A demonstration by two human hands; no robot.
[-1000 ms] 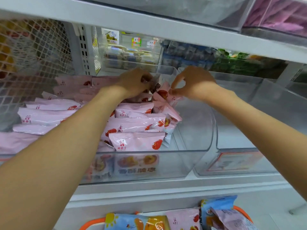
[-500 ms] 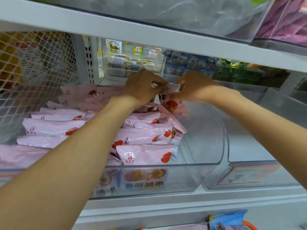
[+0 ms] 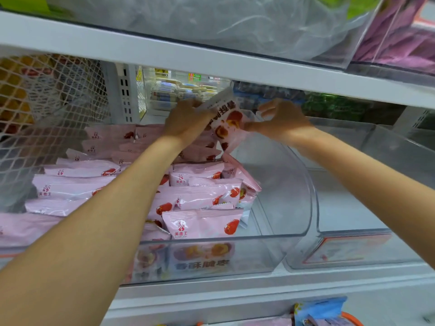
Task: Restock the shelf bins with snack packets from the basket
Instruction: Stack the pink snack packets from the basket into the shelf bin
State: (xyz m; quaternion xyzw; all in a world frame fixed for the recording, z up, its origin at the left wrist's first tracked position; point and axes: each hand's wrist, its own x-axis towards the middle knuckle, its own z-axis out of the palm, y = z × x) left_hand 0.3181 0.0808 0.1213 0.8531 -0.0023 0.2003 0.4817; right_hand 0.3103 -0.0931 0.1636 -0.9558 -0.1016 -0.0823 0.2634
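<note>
Head view: both hands (image 3: 235, 122) perhaps pinch a pink packet (image 3: 227, 124) over the bin (image 3: 277, 245)

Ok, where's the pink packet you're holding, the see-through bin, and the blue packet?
pink packet (image 3: 227, 124), head view, printed front.
see-through bin (image 3: 292, 189), head view, curved right wall.
blue packet (image 3: 322, 308), head view, top part.

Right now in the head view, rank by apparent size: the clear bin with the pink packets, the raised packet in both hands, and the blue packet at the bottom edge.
1. Clear bin, largest.
2. Raised packet.
3. Blue packet, cropped, so its rank is unsure.
</note>
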